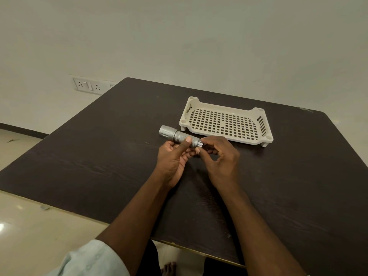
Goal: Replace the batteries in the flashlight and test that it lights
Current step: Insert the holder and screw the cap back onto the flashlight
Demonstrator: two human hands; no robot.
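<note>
Head view is looking down on a dark wooden table (83,156) standing against a pale wall, with a white socket plate (88,86) sitting on the wall at the far left. Moving rightward, a silver flashlight (175,135) is lying roughly level above the middle of the table, its wide head pointing left and away, its tail end pointing right. The left hand (174,158) is gripping the barrel from underneath, fingers curling behind it and the thumb pressing across the top near the tail. Just to the right, the right hand (221,156) is pinching the tail cap between thumb and forefinger, while its other fingers are curling loosely toward the palm; whether the cap is seated or partly unscrewed cannot be told. Both forearms are reaching in from the bottom edge, the left one coming out of a light blue sleeve (93,259). Farther right and behind the hands, a cream perforated plastic tray (256,124) is resting on short legs on the tabletop, near the flashlight but apart from it.
</note>
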